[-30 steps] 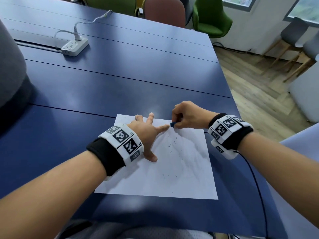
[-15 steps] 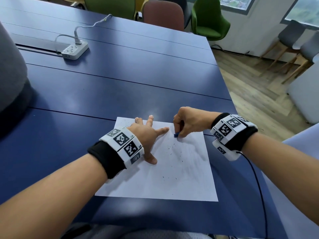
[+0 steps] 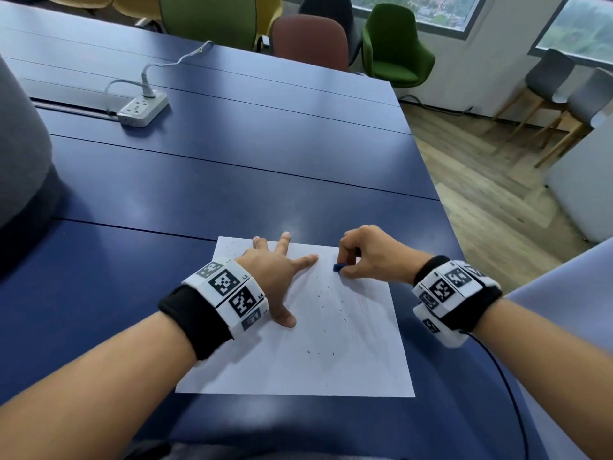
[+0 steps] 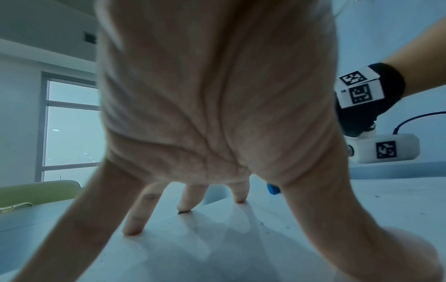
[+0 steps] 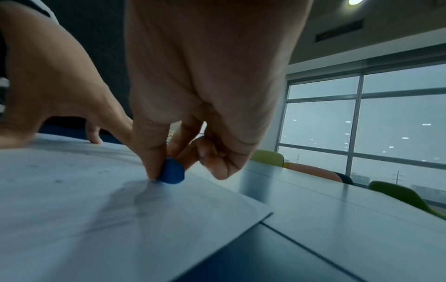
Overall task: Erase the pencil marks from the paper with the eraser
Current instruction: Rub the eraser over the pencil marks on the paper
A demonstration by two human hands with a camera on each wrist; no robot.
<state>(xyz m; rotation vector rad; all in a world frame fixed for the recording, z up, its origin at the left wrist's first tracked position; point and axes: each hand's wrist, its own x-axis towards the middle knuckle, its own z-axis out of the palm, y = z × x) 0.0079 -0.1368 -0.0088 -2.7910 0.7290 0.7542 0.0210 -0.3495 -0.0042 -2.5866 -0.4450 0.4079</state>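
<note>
A white sheet of paper point(image 3: 331, 353) lies on the blue table point(image 3: 232, 154), with faint grey pencil smudges and dark eraser crumbs on it. My left hand point(image 3: 275, 270) lies flat on the sheet's upper left part, fingers spread and straight point(image 4: 135, 223). My right hand point(image 3: 365, 254) pinches a small blue eraser point(image 3: 337, 267) between thumb and fingers and holds it down on the paper near the top edge. In the right wrist view the eraser point(image 5: 171, 173) touches the sheet beside a grey smudge point(image 5: 135, 198). The eraser point(image 4: 273, 189) also peeks out behind my left thumb.
A white power strip point(image 3: 142, 109) with its cable sits at the far left of the table. Green, red and yellow chairs point(image 3: 308, 38) stand along the far edge. The table's right edge drops to a wooden floor point(image 3: 491, 180). A grey rounded shape point(image 3: 20, 144) is at the left.
My right hand has slid the eraser a short way back and forth near the paper's top edge. My left hand has stayed pressed on the sheet.
</note>
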